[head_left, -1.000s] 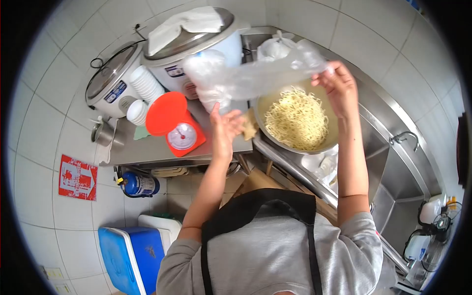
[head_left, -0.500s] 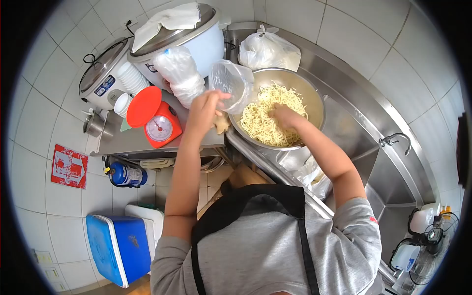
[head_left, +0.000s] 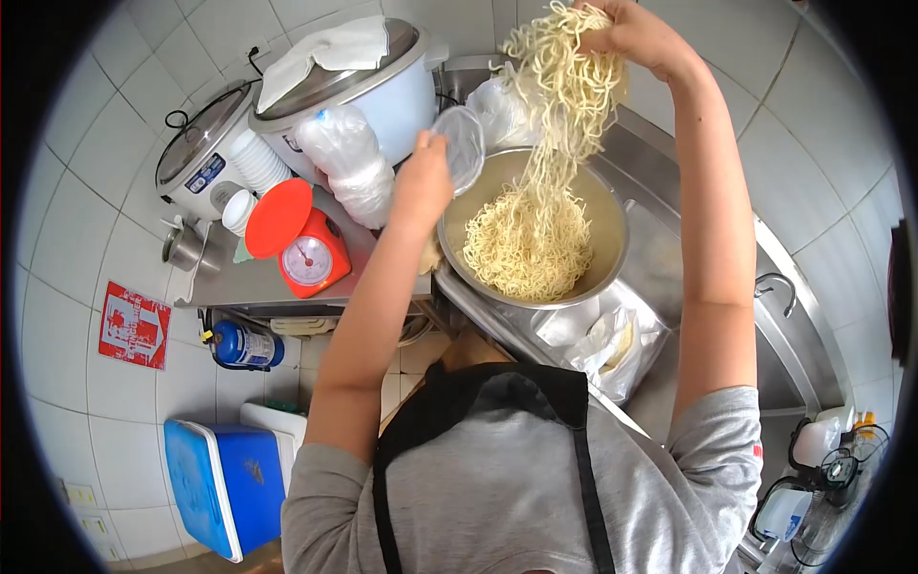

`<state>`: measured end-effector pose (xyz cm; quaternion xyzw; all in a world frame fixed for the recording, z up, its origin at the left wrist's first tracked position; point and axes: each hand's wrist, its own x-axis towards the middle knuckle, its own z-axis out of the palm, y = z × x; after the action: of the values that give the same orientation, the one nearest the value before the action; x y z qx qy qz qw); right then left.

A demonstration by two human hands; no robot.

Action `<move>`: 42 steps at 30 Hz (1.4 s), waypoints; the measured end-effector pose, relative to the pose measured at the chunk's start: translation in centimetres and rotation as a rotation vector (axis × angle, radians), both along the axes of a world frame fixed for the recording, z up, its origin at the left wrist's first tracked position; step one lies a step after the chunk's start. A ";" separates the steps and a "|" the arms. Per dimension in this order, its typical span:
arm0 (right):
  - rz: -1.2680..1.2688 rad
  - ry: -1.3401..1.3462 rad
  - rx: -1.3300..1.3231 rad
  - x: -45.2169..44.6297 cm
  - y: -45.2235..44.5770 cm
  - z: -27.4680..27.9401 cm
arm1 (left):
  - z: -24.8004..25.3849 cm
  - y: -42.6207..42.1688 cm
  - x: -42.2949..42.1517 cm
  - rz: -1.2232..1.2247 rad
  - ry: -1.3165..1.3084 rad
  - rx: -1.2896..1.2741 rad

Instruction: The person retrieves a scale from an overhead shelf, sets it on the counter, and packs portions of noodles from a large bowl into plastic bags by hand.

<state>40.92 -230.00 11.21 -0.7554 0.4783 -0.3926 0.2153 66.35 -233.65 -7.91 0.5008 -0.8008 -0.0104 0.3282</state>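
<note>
Dangling curly noodles [head_left: 574,91] from clenched right hand [head_left: 639,40], round metal bowl [head_left: 610,225] below, left hand [head_left: 424,187] pinching filmy bag [head_left: 462,151]

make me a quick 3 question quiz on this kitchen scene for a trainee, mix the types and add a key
1. True or false: the right hand holds a bunch of noodles above the metal bowl.

2. Which holds the clear plastic bag?
(a) the left hand
(b) the right hand
(c) both

3. Fill in the colour: the kitchen scale, with its round white dial, is ____.

Key: 1. True. 2. a. 3. red.
</note>
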 end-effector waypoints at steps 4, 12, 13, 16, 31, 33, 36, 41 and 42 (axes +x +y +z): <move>-0.036 -0.158 -0.068 -0.7 -1.4 1.3 | -3.9 -2.1 -2.6 -0.025 -0.204 0.147; -0.052 -0.535 -0.301 0.8 -0.3 3.2 | -8.0 -1.6 -7.2 -0.472 0.174 0.897; -0.121 -0.534 -0.317 2.3 0.9 2.5 | -8.3 -1.9 -7.2 -0.477 0.204 0.988; -0.226 -0.425 -0.265 -0.4 -3.1 -3.5 | -10.7 -3.5 -6.6 -0.482 0.293 1.235; -0.170 0.075 0.553 4.2 -2.4 -32.3 | -10.4 -1.4 -5.4 -0.588 0.011 0.649; -0.299 -0.517 0.767 4.6 -3.0 -32.4 | -10.1 -0.6 -6.1 -0.519 0.031 0.572; -0.277 -1.107 0.778 5.1 -4.5 -32.8 | -9.2 -0.3 -6.3 -0.455 0.087 0.442; -0.020 -0.572 0.508 5.4 -5.4 -30.5 | -6.3 0.5 -6.4 -0.466 0.238 0.316; 0.026 -0.252 0.418 5.6 -5.3 -29.2 | -5.7 0.8 -6.4 -0.495 0.244 0.308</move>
<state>46.50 -235.32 -18.01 -0.6457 0.5087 -0.3734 0.4299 59.96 -232.86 -13.65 0.3296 -0.8421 -0.2710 0.3298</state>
